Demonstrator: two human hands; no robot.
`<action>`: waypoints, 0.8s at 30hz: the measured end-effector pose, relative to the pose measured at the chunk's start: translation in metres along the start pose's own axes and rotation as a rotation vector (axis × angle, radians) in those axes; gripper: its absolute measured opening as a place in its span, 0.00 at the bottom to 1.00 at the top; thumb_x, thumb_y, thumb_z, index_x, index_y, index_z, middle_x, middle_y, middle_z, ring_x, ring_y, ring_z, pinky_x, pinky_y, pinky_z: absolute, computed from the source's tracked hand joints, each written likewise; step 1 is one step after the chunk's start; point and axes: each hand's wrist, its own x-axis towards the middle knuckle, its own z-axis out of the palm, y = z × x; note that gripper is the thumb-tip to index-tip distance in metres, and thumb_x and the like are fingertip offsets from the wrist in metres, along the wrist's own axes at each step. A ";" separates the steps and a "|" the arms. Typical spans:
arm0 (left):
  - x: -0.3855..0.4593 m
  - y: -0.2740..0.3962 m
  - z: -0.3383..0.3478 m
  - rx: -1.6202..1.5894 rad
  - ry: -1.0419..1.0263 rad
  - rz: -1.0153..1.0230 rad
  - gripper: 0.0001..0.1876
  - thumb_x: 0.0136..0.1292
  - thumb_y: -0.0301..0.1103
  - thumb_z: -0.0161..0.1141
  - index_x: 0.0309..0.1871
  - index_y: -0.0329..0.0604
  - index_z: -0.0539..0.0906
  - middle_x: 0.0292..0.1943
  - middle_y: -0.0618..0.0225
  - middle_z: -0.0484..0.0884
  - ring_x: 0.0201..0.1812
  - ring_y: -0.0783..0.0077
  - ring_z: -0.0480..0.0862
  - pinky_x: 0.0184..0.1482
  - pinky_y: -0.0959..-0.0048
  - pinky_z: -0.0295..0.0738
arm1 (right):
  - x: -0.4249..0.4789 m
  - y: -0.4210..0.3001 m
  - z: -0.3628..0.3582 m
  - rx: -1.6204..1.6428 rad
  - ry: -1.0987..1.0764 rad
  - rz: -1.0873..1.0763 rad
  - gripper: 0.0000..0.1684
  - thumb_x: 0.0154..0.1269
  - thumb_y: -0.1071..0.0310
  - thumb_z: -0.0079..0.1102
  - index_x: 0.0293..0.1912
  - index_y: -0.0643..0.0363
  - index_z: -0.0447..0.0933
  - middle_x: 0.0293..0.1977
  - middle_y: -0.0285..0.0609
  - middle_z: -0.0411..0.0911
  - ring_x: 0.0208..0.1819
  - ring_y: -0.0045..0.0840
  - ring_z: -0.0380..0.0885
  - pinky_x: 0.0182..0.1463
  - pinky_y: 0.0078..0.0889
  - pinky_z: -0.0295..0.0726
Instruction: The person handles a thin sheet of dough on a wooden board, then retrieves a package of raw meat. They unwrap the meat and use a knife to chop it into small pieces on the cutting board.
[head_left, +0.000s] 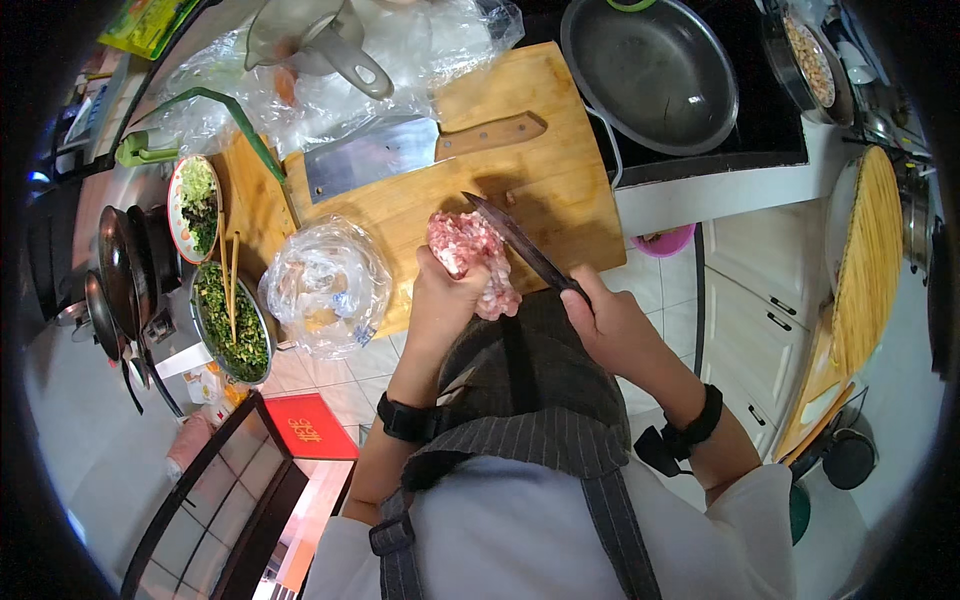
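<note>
My left hand (450, 292) grips a lump of raw pink meat with white fat (469, 244), held up over the near side of a wooden cutting board (540, 90). In my right hand (615, 322) is the handle end of a dark-bladed knife (525, 244), its blade slanting up and left along the meat's right side. Farther back on the board lies a cleaver (375, 155) with a wooden handle, blade to the left. Left of the meat sits a clear plastic bag (326, 289), its contents hard to make out.
Chopsticks (234, 285) rest in a bowl of chopped greens (251, 345) at the left, near a dish of chopped vegetables (180, 195). Plastic sheeting (420, 45) and a translucent handled jug (300, 37) stand behind. A metal basin (652, 75) sits on the stovetop.
</note>
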 end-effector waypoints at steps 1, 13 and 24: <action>0.002 -0.004 0.000 0.000 0.011 0.023 0.28 0.54 0.42 0.63 0.47 0.26 0.66 0.38 0.40 0.82 0.43 0.50 0.85 0.45 0.63 0.78 | 0.002 -0.001 -0.001 0.025 -0.007 -0.006 0.14 0.71 0.58 0.49 0.48 0.56 0.65 0.25 0.61 0.75 0.31 0.59 0.76 0.33 0.60 0.72; 0.001 -0.009 0.009 -0.225 0.017 0.009 0.24 0.59 0.38 0.63 0.51 0.29 0.68 0.41 0.51 0.82 0.44 0.64 0.83 0.46 0.68 0.77 | 0.034 0.018 0.022 0.027 0.119 -0.132 0.14 0.70 0.59 0.51 0.47 0.58 0.67 0.26 0.59 0.77 0.32 0.57 0.77 0.32 0.55 0.73; -0.001 -0.009 0.017 -0.440 0.121 0.108 0.33 0.64 0.32 0.60 0.64 0.34 0.51 0.51 0.53 0.73 0.49 0.68 0.77 0.52 0.70 0.75 | 0.000 -0.004 0.008 -0.069 0.071 -0.129 0.16 0.69 0.58 0.52 0.50 0.56 0.67 0.24 0.58 0.77 0.29 0.55 0.78 0.30 0.56 0.75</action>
